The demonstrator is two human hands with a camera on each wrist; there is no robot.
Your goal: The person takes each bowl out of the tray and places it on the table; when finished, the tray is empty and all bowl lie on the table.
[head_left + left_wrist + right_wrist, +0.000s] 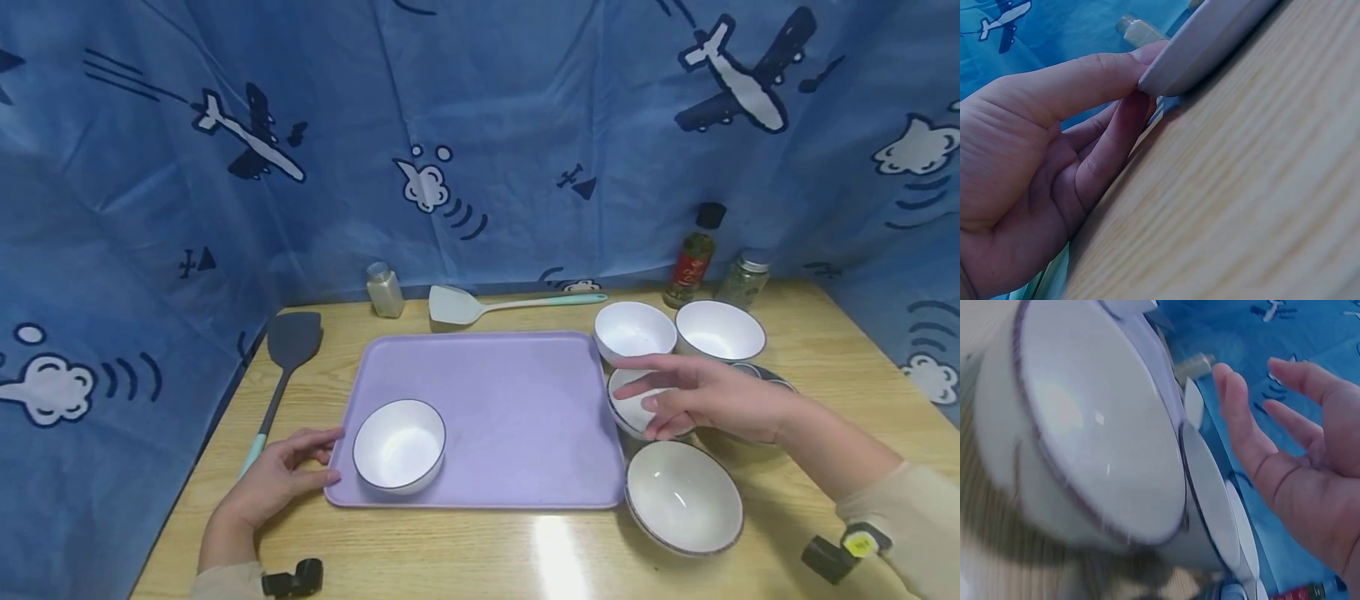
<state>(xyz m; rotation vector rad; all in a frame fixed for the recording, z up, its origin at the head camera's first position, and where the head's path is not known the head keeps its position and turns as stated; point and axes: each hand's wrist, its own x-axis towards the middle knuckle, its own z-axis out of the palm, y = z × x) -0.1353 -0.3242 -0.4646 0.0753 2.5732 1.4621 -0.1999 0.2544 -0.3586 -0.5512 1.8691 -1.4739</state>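
A lavender tray point(525, 417) lies on the table, with a white, dark-rimmed bowl point(400, 444) on its left front part. My left hand point(273, 479) pinches the tray's left edge, the thumb point(1100, 78) over the rim and fingers below it. Over the bowls on the right hovers my right hand point(723, 398), fingers apart and holding nothing. Beneath its fingertips is a white bowl point(626, 408), partly covered in the head view. A larger cream bowl point(1107, 425) with a brownish rim stands nearer the front, beside the tray's corner.
Two more white bowls point(635, 331) stand at the back right. A dark-rimmed dish point(776, 379) is mostly hidden behind the right hand. Along the back are a shaker jar point(386, 292), a pale spatula point(457, 306), a sauce bottle point(690, 262) and a glass jar point(744, 282). A dark spatula point(292, 340) lies left.
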